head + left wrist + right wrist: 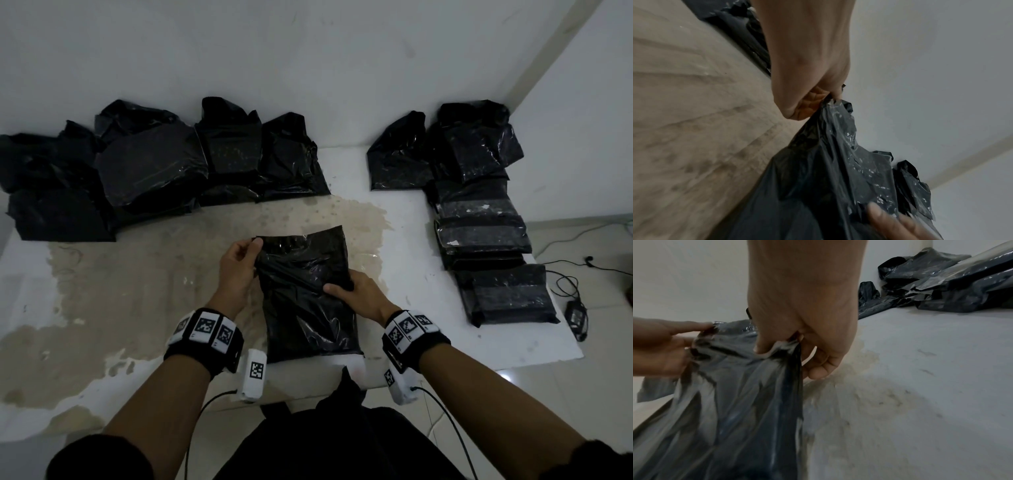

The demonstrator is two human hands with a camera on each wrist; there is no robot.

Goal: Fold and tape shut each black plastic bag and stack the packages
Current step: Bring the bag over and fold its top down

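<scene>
Lying flat at the near middle of the worktop [102, 291]: one black plastic bag [308, 308], long axis running near to far, its far end loose and glossy. Left hand [239, 267] pinching the bag's far-left corner between thumb and curled fingers, film bunched and drawn up from the surface; same pinch seen close in the left wrist view, left hand [812, 81] clenched on a crumpled peak of the black plastic bag [828, 178]. Right hand [356, 294] gripping the bag's right edge about midway along, thumb on top of the film, fingers tucked under; in the right wrist view the right hand [803, 321] holding a gathered fold of the black plastic bag [740, 394], with the left hand [659, 347] at the picture's left edge, touching the same bag.

Worktop surface white, with a broad tan stain across the middle and left.

At the far left, against the wall: a heap of unsealed bags [154, 164], overlapping, tops open and rumpled. At the right: a row of taped packages [489, 240] running from far to near, partly overlapping, pale tape strips across several; two looser bags at the far end of that row.

Beyond the worktop's right edge, on the floor: cables and a small black adapter [577, 318].
</scene>
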